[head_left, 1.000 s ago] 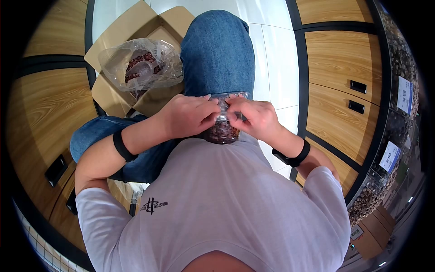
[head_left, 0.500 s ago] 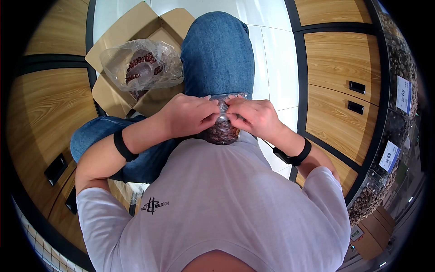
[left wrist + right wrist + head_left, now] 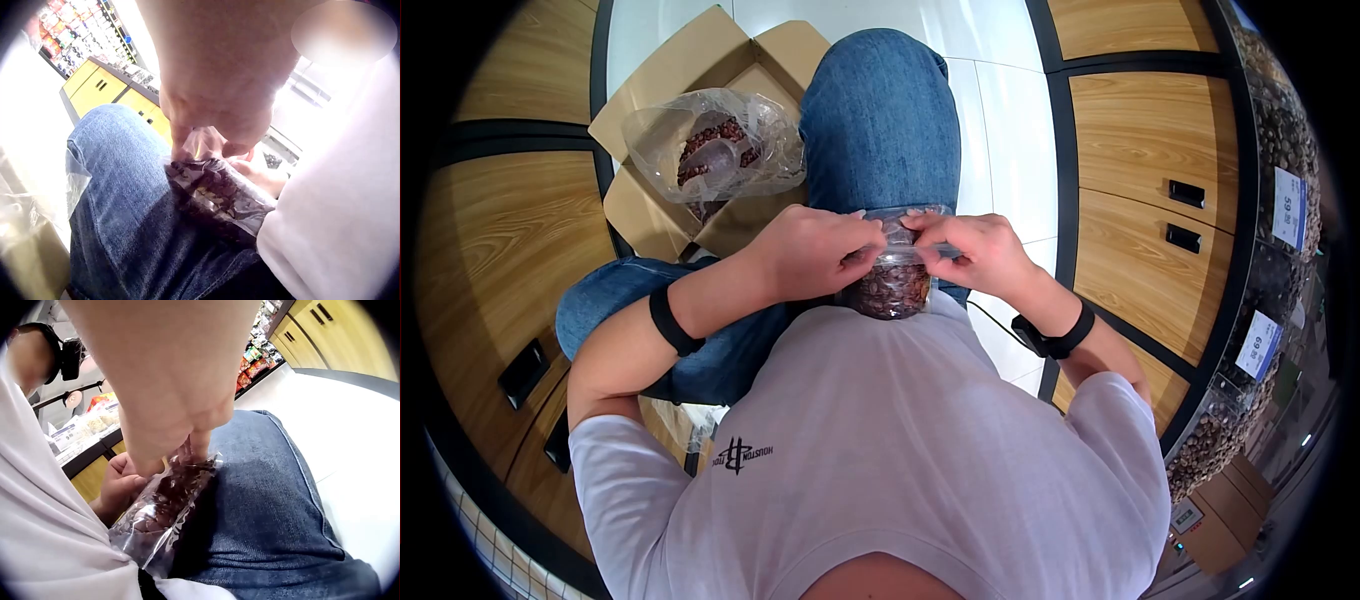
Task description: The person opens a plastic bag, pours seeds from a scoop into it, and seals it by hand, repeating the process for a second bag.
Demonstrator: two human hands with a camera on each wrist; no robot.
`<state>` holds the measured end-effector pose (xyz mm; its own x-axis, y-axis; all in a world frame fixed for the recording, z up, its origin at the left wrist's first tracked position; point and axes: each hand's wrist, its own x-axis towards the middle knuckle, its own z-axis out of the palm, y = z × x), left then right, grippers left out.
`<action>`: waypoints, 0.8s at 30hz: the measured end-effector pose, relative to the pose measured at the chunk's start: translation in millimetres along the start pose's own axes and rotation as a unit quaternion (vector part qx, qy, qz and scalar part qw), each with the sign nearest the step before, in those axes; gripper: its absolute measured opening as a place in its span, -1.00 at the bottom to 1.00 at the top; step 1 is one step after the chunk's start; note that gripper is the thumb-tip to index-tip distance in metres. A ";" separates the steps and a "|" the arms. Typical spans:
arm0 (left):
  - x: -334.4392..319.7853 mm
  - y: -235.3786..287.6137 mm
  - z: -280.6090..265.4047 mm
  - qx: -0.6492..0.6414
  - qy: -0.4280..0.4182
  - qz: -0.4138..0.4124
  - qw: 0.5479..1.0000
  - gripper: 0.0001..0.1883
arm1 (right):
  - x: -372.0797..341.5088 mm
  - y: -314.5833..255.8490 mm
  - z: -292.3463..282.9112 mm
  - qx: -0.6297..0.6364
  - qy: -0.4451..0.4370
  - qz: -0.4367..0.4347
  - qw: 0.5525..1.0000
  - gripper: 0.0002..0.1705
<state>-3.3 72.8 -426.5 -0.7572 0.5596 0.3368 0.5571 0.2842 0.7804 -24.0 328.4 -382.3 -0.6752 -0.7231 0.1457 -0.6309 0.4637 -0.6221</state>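
Note:
A clear plastic bag of dark reddish pieces (image 3: 890, 290) rests on the lap against the shirt. Its upper part is pinched on one side by my left hand (image 3: 820, 250) and on the other by my right hand (image 3: 975, 255), fingers curled in. In the left wrist view the filled bag (image 3: 219, 194) lies along the thigh below my left hand (image 3: 219, 100). The right wrist view shows the bag (image 3: 162, 512) under my right hand (image 3: 175, 406); the fingertips are partly hidden.
An open cardboard box (image 3: 640, 215) at upper left holds a large clear bag (image 3: 650, 130) with similar dark pieces and a scoop (image 3: 712, 160). Wooden cabinets (image 3: 1150, 130) stand on both sides. Bins with price labels (image 3: 1288, 208) line the far right.
My right hand has shifted slightly right, away from my left hand. The bunched plastic between them now lies flatter and wider, and more of the bag's contents shows.

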 end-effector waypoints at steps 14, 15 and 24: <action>1.5 -0.2 -0.2 0.010 0.019 0.041 0.999 -0.90 | 2.1 1.6 -4.9 0.018 -0.015 -0.019 1.000 -0.81; 1.6 -0.6 0.2 0.008 0.023 0.040 0.999 -0.90 | 3.2 1.5 -6.6 0.021 -0.024 -0.013 0.999 -0.81; -1.8 0.0 -1.1 0.046 0.001 0.063 0.997 -0.91 | -20.0 19.9 -6.2 0.122 -0.020 0.007 0.992 -0.82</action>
<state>-2.3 70.9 -426.5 -0.6801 0.5934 0.4306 0.6769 0.2827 0.6796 -25.4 355.3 -392.9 -0.6639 -0.7399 0.1085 -0.5071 0.3388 -0.7925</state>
